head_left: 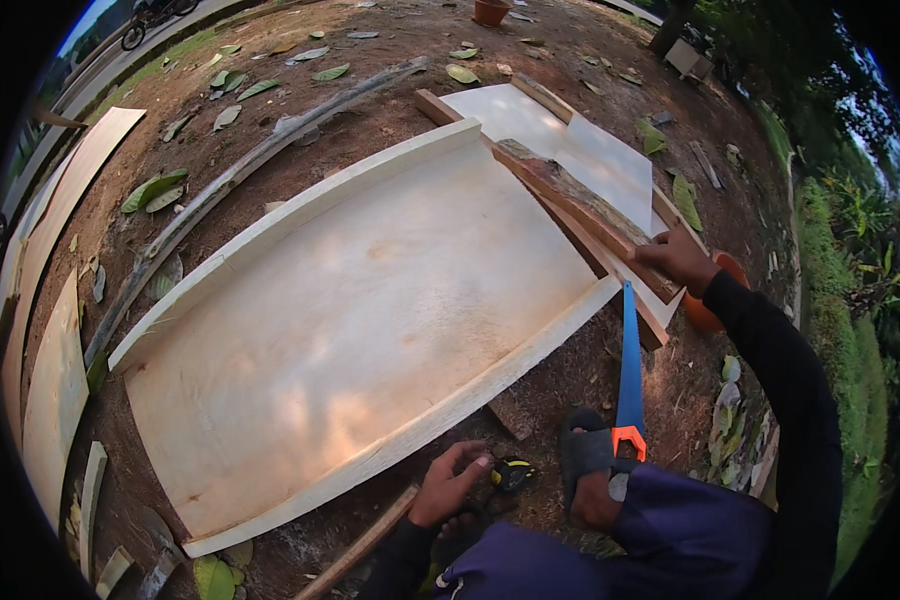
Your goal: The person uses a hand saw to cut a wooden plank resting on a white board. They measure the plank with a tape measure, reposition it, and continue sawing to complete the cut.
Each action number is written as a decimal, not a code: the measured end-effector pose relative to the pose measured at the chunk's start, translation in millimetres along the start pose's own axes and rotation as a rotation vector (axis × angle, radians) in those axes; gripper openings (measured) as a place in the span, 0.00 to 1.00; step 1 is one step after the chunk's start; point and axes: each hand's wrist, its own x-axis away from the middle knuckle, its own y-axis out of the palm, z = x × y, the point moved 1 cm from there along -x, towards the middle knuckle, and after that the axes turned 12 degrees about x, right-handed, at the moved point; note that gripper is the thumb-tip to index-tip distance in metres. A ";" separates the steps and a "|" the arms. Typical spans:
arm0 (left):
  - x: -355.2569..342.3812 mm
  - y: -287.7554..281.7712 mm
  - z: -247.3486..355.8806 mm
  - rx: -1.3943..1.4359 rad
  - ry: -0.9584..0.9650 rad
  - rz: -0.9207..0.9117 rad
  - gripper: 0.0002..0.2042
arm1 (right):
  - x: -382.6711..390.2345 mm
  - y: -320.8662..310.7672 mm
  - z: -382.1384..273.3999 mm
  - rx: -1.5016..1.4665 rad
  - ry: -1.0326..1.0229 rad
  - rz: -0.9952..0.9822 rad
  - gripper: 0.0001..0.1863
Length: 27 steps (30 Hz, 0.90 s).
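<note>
Your right hand is closed around the near end of a rough-edged plank, which slants away between the shallow plywood tray and the white sheets. Only that end is gripped, so if you lift or twist it there, the far end could swing and knock the tray's corner. The ragged edge could also leave a splinter if your fingers slide along it.

Your left hand hangs with its fingers loosely bent and, as far as can be seen, nothing in it; the yellow-and-black tape measure is just beside it. Whether your fingertips touch the tape is too dark to tell. Down low between hand and foot, it could be kicked or trodden on.

Below the plank, the blue saw points its tip at the corner of the plywood tray, its orange handle beside your sandalled foot. Shifting that foot might tip the blade toward your bare skin, or scrape its teeth along the tray's rim.

Beyond the plank, the white sheets look thin; dragging the wood over them could scratch or shift them.
</note>
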 end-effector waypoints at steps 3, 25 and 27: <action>5.3 3.4 13.2 0.028 0.017 0.017 0.19 | 10.4 0.7 -3.9 -0.310 -0.035 -0.046 0.20; -73.1 15.9 292.0 -0.763 0.160 0.001 0.32 | -45.9 -34.8 -81.9 0.661 -1.559 0.918 0.21; -72.5 32.0 235.3 -0.599 0.012 -0.144 0.36 | -53.7 -25.1 -94.5 0.574 -1.622 0.871 0.22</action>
